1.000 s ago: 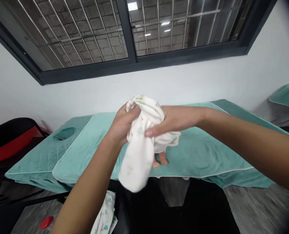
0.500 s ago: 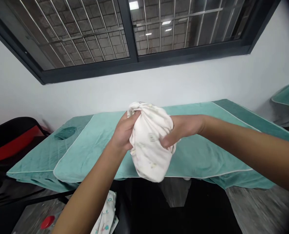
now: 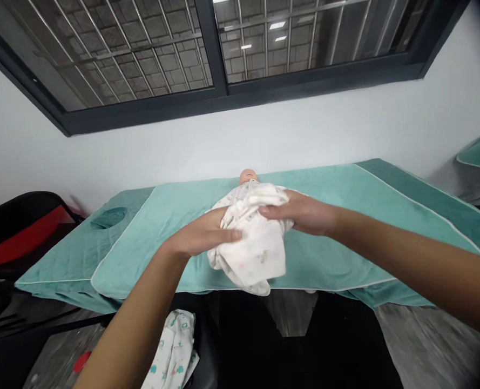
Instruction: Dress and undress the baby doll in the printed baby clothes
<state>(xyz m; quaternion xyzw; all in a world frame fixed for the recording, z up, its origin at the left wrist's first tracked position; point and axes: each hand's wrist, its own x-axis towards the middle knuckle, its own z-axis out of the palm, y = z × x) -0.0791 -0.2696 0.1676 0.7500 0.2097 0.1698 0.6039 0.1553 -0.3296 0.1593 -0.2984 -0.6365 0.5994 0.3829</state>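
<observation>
My left hand [image 3: 211, 231] grips the left side of a bunched white cloth [image 3: 259, 246] with a faint print, its thumb laid over the folds. On the opposite side my right hand [image 3: 304, 212] is closed on the cloth's upper edge, thumb on top. The lower part hangs loose above the bed. Behind it a baby doll [image 3: 248, 175] lies on the bed, its head towards the wall. The doll has a pale printed garment [image 3: 234, 195] around its body. The cloth and my hands hide most of the doll.
A bed with a green cover [image 3: 175, 216] and a face hole [image 3: 109, 218] stands against the wall under a barred window [image 3: 219, 92]. Near my lap lies another white printed cloth [image 3: 175, 346]. A black and red chair [image 3: 25, 227] is at the left.
The cloth has gone from a rounded bundle to a looser, gathered shape. Both hands have shifted on it, the left lower. The doll's head now shows beyond the cloth.
</observation>
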